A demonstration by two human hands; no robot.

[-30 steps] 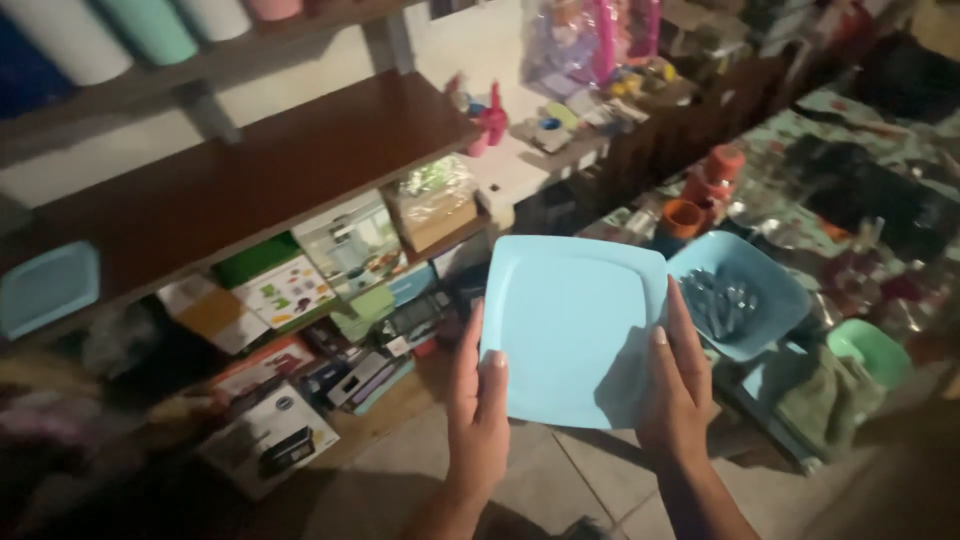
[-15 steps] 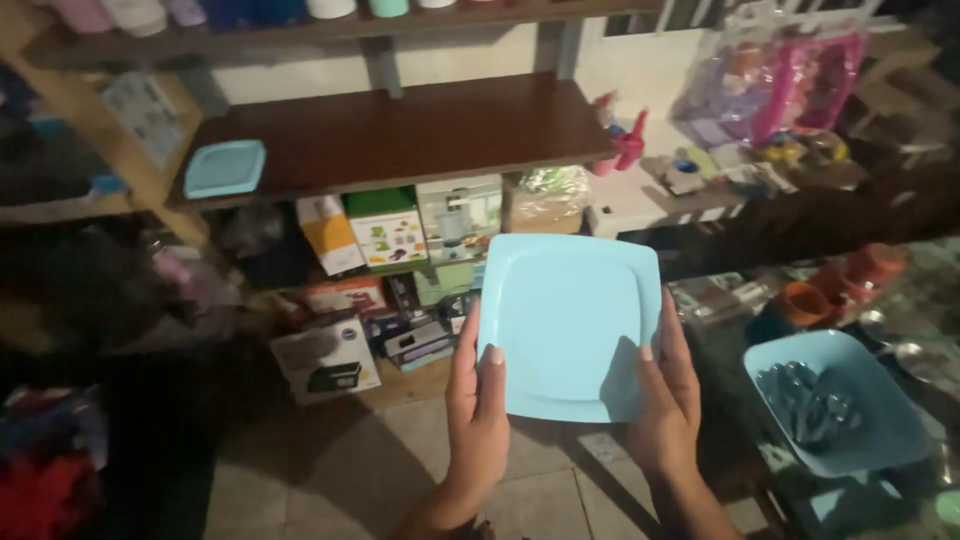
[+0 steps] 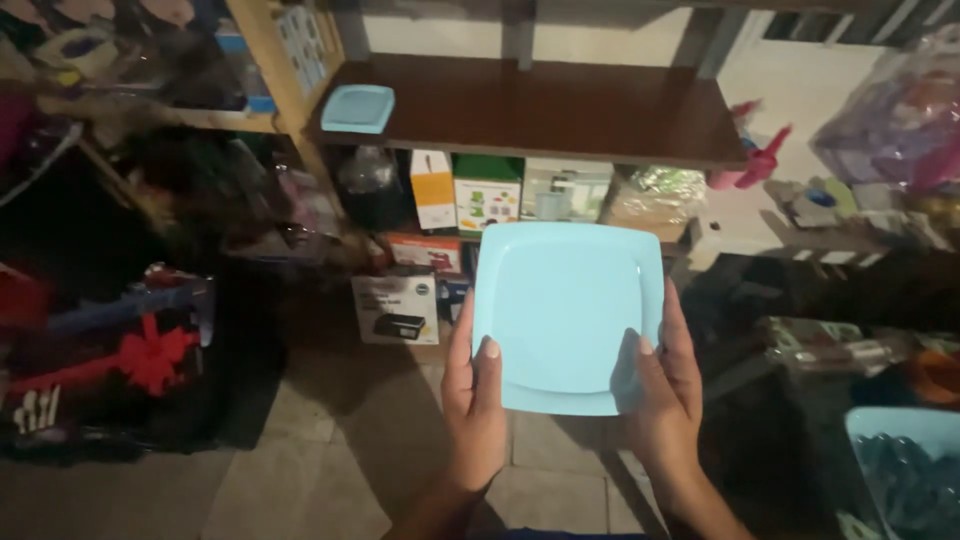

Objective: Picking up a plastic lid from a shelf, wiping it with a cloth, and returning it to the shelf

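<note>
Left hand (image 3: 474, 400): thumb laid flat on the face of the square light-blue plate (image 3: 565, 310), remaining fingers curled behind its lower-left edge (hidden from view). Right hand (image 3: 668, 395): same closed grip at the lower-right edge. The plate is held in the air above the tiled floor (image 3: 330, 450), before a brown shelf (image 3: 560, 105) bearing a smaller blue plate (image 3: 358, 107).
</note>
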